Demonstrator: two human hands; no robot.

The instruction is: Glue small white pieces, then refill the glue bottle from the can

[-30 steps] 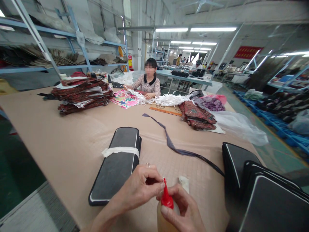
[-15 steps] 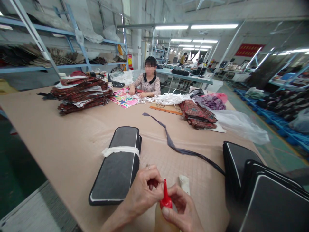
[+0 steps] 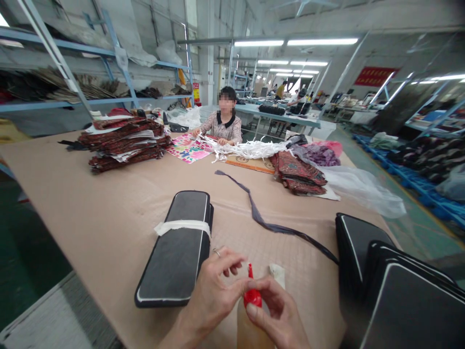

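A squeeze bottle [image 3: 250,329] with yellowish contents and a pointed red nozzle [image 3: 253,296] stands upright at the bottom of the head view. My right hand [image 3: 278,310] grips it at the red cap, thumb in front and forefinger across the nozzle. On the nozzle's left side, the thumb of my left hand [image 3: 218,286] touches or nearly touches the red plastic. The other left fingers are loosely curled and apart from the thumb. Left of my hands lies a stack of black padded panels [image 3: 170,261] with a white strip [image 3: 185,225] tied round it.
More black panels [image 3: 414,300] are piled at the right. A dark fabric strip [image 3: 261,215] winds across the brown tabletop [image 3: 119,208]. Patterned fabric stacks [image 3: 127,143] [image 3: 300,172] lie farther back. A co-worker [image 3: 225,121] sits opposite, behind white strips [image 3: 250,149]. A whitish scrap [image 3: 278,274] lies beyond my right hand.
My left fingers have come off the nozzle tip and spread apart; the thumb has slid lower. My right forefinger now lies across the nozzle. The co-worker's hands have moved among the white strips.
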